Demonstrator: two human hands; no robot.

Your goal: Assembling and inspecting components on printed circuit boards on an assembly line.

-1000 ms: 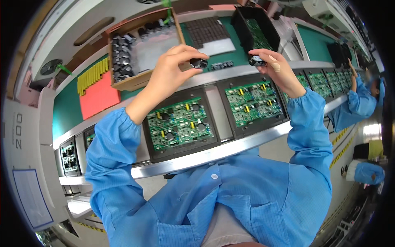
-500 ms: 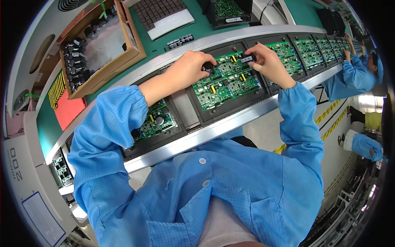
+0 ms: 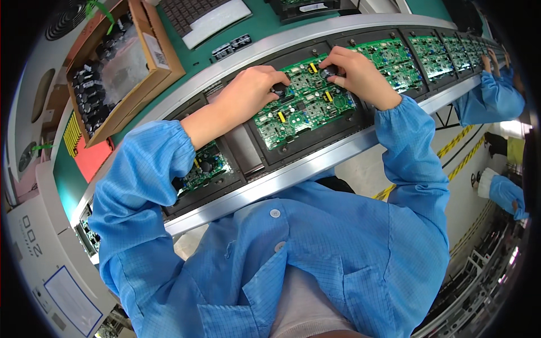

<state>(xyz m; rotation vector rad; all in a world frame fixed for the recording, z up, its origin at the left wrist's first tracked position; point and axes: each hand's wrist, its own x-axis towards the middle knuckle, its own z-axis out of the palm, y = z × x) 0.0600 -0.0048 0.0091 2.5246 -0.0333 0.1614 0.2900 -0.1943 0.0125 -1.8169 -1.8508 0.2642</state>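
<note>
A green circuit board [image 3: 304, 110] lies in a black carrier [image 3: 352, 129] on the conveyor line in front of me. My left hand [image 3: 248, 93] rests on the board's left part, its fingertips closed on a small black round component [image 3: 278, 89]. My right hand [image 3: 355, 70] is over the board's upper right, fingers pinching another black round component [image 3: 326, 71] down on the board. Both blue sleeves reach in from below.
A cardboard box [image 3: 121, 62] of black components stands at the upper left on the green shelf. More green boards [image 3: 445, 48] run along the line to the right, where another person's sleeve [image 3: 496, 96] works. Another board [image 3: 205, 169] sits left of mine.
My hands came down from the boxes on the shelf, each carrying a black component, and now press them onto the board. The line's boards have shifted in view.
</note>
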